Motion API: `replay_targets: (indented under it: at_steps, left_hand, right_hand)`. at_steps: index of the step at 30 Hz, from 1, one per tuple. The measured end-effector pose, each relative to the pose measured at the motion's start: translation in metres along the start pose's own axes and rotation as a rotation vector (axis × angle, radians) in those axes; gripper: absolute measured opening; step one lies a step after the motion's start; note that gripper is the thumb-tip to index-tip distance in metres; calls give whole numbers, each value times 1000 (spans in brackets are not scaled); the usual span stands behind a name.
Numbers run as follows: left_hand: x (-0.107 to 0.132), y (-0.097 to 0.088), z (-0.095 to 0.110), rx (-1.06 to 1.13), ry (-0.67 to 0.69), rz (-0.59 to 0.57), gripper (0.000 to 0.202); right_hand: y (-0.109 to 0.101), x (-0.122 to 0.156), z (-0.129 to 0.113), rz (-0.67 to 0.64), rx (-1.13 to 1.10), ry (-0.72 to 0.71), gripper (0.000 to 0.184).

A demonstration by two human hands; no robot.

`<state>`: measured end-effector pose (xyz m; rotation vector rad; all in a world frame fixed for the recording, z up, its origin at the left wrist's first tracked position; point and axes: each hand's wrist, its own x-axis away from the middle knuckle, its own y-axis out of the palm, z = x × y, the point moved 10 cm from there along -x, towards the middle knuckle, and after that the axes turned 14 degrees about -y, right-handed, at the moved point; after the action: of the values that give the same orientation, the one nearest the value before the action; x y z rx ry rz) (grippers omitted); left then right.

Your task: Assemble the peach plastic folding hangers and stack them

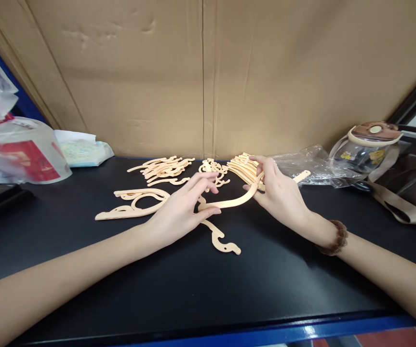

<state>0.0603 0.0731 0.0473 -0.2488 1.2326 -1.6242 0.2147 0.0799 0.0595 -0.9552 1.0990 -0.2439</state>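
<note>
A curved, cream plastic hanger arm (232,203) spans the space between my two hands above the black table. My left hand (184,200) grips its left end, with the thumb along the lower edge and some fingers raised. My right hand (280,193) pinches its right part between thumb and fingers; a straight end (302,176) sticks out past that hand. Under and in front of my left hand lies a hook-shaped hanger piece (225,245), its upper part partly hidden. Left of that hand rests a folded hanger (135,202) with a rounded middle.
Behind my hands lie a pile of hanger arms (167,168), small hooks (213,167) and stacked arms (242,165). Clear plastic wrap (309,164) and a strapped bottle (370,149) stand right. A plastic bag (27,154) and tissue pack (85,150) sit left. Cardboard (139,82) rises behind.
</note>
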Motion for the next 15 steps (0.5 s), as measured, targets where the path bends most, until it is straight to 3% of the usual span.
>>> replay_targets:
  at_steps: [3,7,11,15]
  left_hand:
    - [5,-1,7,20,39,36,33]
    - [13,11,17,-10,106,-62,51]
    - [18,17,29,-149,251,-115,51]
    - [18,10,34,-296,369,-34,46]
  right_hand:
    - [3,-1,-6,-22,-31,-44,50]
    - [0,-2,-23,-12,-66,-149,57]
    - [-8,-1,-28,36,-99,-181,60]
    - [-8,-1,-30,51,-133,-247,50]
